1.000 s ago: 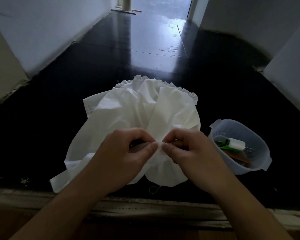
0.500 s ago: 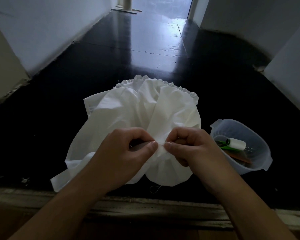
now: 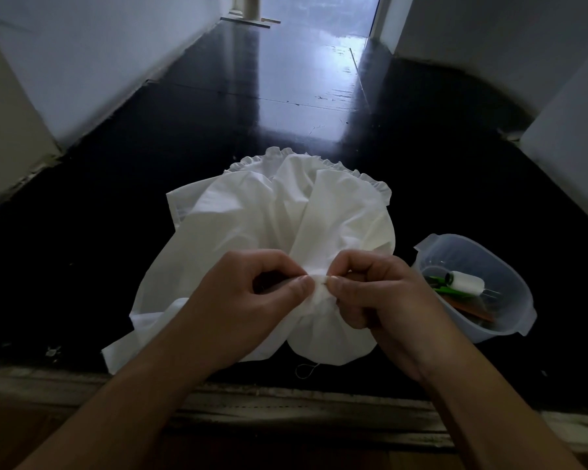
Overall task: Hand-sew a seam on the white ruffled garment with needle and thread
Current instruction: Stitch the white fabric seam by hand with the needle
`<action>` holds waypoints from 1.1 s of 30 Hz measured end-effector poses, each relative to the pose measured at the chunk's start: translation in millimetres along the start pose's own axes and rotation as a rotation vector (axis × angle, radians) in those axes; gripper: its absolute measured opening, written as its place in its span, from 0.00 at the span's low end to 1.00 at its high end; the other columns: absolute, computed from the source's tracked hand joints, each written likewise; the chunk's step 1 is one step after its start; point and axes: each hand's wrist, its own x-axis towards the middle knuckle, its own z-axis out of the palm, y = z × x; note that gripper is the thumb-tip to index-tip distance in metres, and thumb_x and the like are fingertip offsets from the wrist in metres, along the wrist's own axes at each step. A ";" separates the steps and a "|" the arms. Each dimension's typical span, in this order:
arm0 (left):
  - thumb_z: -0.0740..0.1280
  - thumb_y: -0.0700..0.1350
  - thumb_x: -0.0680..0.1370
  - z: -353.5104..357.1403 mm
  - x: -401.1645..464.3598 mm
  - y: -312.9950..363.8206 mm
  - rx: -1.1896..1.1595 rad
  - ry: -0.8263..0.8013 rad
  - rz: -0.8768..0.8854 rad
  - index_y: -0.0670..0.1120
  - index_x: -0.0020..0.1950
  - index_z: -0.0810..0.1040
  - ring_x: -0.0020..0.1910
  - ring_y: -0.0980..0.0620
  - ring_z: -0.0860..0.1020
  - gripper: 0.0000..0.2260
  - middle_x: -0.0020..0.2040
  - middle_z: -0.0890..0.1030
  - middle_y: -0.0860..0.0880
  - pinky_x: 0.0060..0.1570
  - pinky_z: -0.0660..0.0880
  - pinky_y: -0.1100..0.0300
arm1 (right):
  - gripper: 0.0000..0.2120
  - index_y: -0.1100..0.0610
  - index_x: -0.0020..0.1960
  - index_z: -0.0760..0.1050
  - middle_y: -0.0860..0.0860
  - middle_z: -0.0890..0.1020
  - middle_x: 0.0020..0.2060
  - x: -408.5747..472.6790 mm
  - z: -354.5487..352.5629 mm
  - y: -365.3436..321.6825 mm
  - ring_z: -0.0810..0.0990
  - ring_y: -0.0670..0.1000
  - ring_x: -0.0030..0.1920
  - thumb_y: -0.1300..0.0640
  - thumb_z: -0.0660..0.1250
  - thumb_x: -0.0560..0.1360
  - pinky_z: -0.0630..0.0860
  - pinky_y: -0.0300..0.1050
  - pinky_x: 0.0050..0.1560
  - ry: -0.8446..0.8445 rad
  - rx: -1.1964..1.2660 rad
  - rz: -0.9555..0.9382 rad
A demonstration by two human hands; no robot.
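Observation:
The white ruffled garment [image 3: 262,218] lies bunched on the black floor, its frilled edge at the far side. My left hand [image 3: 248,300] pinches a gathered fold of the cloth between thumb and forefinger. My right hand [image 3: 370,293] pinches the same fold from the right, fingertips almost touching the left ones. A tiny glint shows between the fingertips; I cannot tell whether it is the needle. A loop of thin thread [image 3: 305,369] trails from the cloth's near edge onto the floor.
A clear plastic tub [image 3: 510,256] stands right of the garment, holding a white thread spool [image 3: 465,283], something green and a brown item. White walls flank the glossy black floor. A worn wooden ledge [image 3: 286,408] runs along the near edge.
My right hand has shifted slightly, its fingers curling tighter onto the fold, and the cloth between both hands is bunched more. The left hand has hardly moved.

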 end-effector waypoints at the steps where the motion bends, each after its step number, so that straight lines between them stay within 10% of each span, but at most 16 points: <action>1: 0.74 0.48 0.78 0.1 0.0 -0.3 -0.006 -0.002 -0.001 0.53 0.42 0.86 0.32 0.60 0.80 0.05 0.34 0.84 0.54 0.35 0.72 0.70 | 0.04 0.62 0.40 0.78 0.56 0.64 0.28 0.3 -0.2 0.7 0.57 0.55 0.30 0.62 0.70 0.72 0.53 0.51 0.34 -0.005 0.013 0.006; 19: 0.74 0.47 0.78 3.8 0.3 -7.7 -0.151 -0.006 -0.023 0.53 0.42 0.86 0.34 0.60 0.80 0.05 0.34 0.83 0.54 0.38 0.73 0.68 | 0.05 0.63 0.43 0.77 0.52 0.64 0.27 2.5 6.1 8.7 0.57 0.50 0.28 0.62 0.70 0.74 0.51 0.48 0.32 -0.032 0.118 0.011; 25: 0.74 0.52 0.77 1.4 0.9 -6.3 -0.321 -0.050 -0.075 0.49 0.47 0.88 0.48 0.39 0.85 0.08 0.44 0.86 0.42 0.52 0.81 0.44 | 0.15 0.65 0.56 0.77 0.51 0.68 0.28 1.8 3.6 5.8 0.60 0.50 0.30 0.57 0.72 0.74 0.52 0.50 0.33 0.009 0.084 0.006; 33: 0.72 0.49 0.76 1.3 1.6 -5.6 -0.458 -0.055 -0.119 0.47 0.45 0.88 0.45 0.48 0.84 0.08 0.44 0.86 0.42 0.49 0.79 0.53 | 0.12 0.67 0.51 0.74 0.58 0.72 0.33 -2.0 -3.7 2.4 0.66 0.53 0.31 0.59 0.67 0.75 0.55 0.52 0.34 0.007 0.123 -0.005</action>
